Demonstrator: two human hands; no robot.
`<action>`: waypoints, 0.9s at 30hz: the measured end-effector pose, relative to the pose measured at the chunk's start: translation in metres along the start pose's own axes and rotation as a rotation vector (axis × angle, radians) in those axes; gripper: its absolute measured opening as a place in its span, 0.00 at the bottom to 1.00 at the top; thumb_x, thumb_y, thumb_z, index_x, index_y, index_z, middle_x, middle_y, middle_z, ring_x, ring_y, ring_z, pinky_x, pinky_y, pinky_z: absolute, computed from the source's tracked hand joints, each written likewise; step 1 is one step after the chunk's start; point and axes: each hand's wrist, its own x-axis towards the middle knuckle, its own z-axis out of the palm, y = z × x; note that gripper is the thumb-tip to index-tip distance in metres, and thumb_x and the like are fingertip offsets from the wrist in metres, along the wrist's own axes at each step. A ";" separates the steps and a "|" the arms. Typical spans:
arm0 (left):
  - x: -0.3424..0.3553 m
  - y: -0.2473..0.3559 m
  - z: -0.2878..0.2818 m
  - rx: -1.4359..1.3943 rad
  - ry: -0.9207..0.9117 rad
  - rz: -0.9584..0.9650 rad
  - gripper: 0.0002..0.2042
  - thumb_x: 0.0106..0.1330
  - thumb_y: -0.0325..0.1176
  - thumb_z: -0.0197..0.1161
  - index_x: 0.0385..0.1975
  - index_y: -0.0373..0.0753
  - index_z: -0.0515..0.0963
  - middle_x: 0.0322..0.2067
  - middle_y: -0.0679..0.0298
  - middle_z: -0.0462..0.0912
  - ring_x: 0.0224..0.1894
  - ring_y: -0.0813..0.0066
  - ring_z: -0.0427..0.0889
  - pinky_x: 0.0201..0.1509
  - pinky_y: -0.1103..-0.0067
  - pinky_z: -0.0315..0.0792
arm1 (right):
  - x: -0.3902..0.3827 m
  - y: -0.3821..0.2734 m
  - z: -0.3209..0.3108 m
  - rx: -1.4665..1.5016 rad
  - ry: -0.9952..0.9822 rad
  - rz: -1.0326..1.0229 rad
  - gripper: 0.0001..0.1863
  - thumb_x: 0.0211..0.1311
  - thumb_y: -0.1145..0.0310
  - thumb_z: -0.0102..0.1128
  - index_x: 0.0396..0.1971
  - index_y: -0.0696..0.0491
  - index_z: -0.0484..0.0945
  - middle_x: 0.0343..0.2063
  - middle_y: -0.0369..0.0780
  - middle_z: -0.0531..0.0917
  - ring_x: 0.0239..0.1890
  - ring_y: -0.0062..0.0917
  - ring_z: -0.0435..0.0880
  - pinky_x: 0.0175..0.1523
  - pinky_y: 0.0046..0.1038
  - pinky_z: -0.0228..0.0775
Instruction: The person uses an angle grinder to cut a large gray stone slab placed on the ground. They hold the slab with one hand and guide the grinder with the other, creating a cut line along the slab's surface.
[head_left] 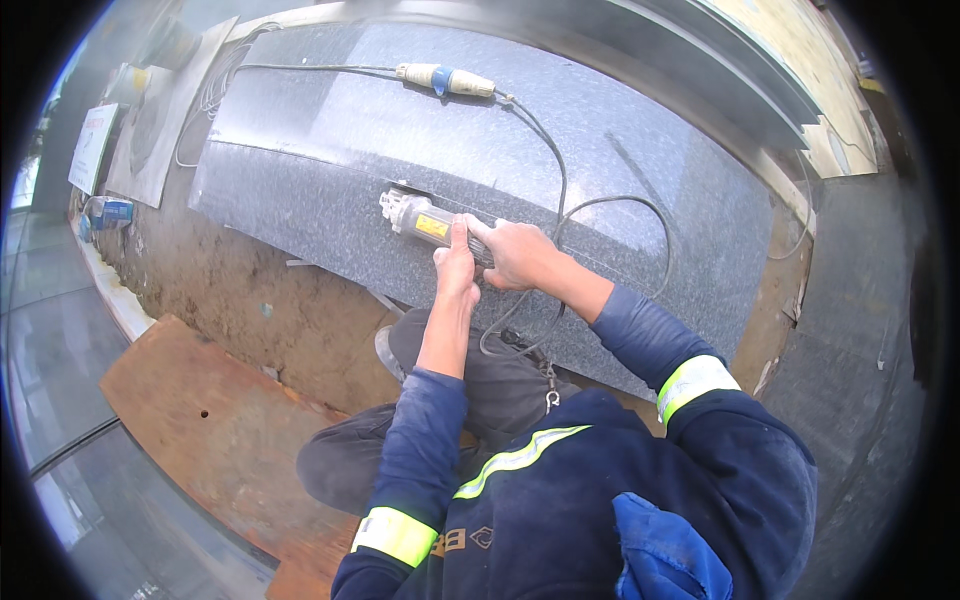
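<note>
Both my hands are wrapped round the body of a dusty angle grinder (408,213) with a yellow label. My left hand (456,266) grips it from the near side, thumb lying along the top. My right hand (516,254) closes over the rear of the body. The grinder's head points left, and its dark disc stands at the far side, at a seam in the grey speckled slab (340,240). Whether the disc touches the slab I cannot tell. A black cable (664,222) loops from the grinder's rear over the slab.
A white and blue plug connector (443,79) lies on the slab's far part. Brown boards (215,400) lie at lower left. A bottle with a blue label (108,212) and a white sign (92,148) stand at far left. Long grey metal profiles (720,60) run along the back.
</note>
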 end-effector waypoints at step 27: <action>-0.026 -0.025 0.014 -0.069 -0.035 -0.014 0.30 0.75 0.54 0.66 0.58 0.28 0.77 0.49 0.56 0.84 0.48 0.69 0.85 0.48 0.69 0.80 | -0.039 0.009 -0.004 -0.009 0.002 0.030 0.50 0.52 0.63 0.70 0.77 0.50 0.60 0.35 0.54 0.83 0.36 0.50 0.87 0.42 0.47 0.79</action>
